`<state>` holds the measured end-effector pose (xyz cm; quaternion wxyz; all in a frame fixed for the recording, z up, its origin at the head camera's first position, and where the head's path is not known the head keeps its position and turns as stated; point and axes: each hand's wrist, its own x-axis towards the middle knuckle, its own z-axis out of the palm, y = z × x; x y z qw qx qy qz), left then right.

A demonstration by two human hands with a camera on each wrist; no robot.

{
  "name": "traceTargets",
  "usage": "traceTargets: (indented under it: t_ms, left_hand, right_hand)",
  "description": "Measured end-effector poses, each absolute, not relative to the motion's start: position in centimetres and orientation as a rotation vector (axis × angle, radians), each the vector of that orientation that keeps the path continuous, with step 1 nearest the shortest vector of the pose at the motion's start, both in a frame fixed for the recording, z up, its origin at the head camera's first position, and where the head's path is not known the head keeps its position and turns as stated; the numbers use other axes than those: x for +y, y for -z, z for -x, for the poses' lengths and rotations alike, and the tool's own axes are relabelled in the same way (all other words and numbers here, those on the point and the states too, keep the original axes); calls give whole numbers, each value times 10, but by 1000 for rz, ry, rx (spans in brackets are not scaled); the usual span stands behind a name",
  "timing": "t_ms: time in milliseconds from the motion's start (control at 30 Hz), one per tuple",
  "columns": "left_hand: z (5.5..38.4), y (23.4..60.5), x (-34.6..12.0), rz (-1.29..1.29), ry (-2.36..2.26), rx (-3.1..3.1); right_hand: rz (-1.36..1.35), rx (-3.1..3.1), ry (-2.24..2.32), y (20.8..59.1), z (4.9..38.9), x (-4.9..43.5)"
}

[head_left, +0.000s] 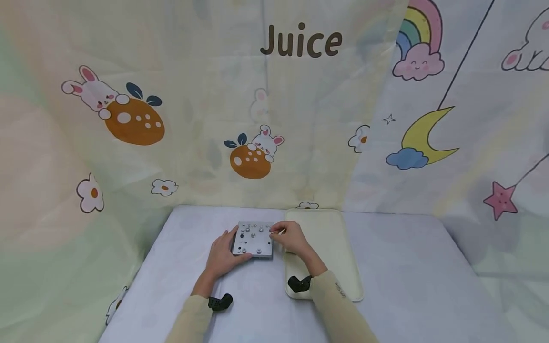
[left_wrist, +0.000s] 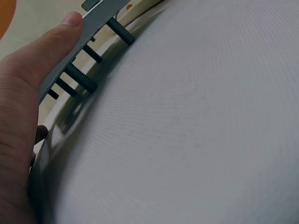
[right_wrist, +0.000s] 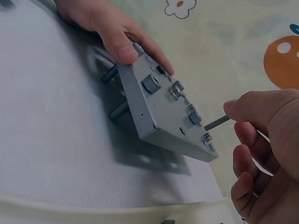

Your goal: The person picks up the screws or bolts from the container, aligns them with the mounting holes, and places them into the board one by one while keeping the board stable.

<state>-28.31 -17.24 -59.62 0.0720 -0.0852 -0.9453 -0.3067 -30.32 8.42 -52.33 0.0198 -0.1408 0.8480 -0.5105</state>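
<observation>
A silver metal plate [head_left: 253,240] with holes and several socket-head bolts sits above the white table. Threaded bolt shanks [left_wrist: 80,78] stick out below it in the left wrist view. My left hand [head_left: 224,252] grips the plate at its left side, thumb along the near edge and fingers on the far side. At the plate's right edge, my right hand [head_left: 291,237] pinches a thin grey rod [right_wrist: 217,123] between thumb and index finger. The rod's far end meets the plate's top face among the bolt heads; its tip is hidden. The other right fingers [right_wrist: 244,186] are curled in.
A cream tray [head_left: 349,267] lies right of the plate, under my right forearm. A small dark piece [right_wrist: 168,222] shows at the tray in the right wrist view. Printed cloth [head_left: 201,95] hangs behind the white tabletop [head_left: 407,276].
</observation>
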Motion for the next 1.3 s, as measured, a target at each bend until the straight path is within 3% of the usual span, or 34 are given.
traceTargets:
  t_ms: [1300]
  left_hand:
    - [285,599,-171,222,910,-2883]
  right_hand:
    - [423,2580,1571,540,302,81]
